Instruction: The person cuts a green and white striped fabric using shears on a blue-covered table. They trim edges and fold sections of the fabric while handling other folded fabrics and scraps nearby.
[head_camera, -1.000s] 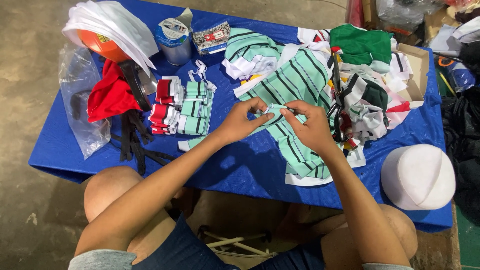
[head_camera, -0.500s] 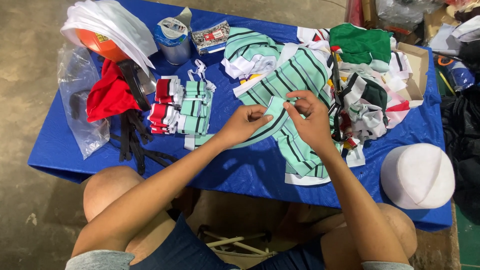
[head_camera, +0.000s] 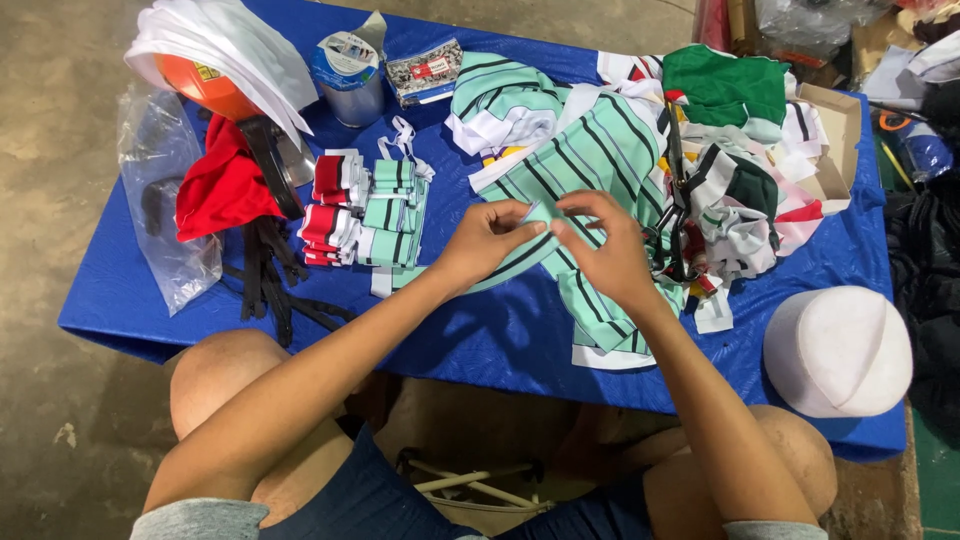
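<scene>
Operator body, head view: two bare forearms ending in the left hand (head_camera: 487, 243) and right hand (head_camera: 607, 250), no gloves, rings or wristbands visible. Short grey sleeves (head_camera: 200, 520) appear at both lower frame corners. Dark navy shorts (head_camera: 370, 500) cover the upper thighs; both knees are bare

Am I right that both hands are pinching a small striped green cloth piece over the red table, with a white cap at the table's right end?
Not quite: the table is blue, not red, as the head view shows. The rest holds: the left hand and right hand pinch a small striped green cloth piece, and a white cap sits at the right end.
</scene>
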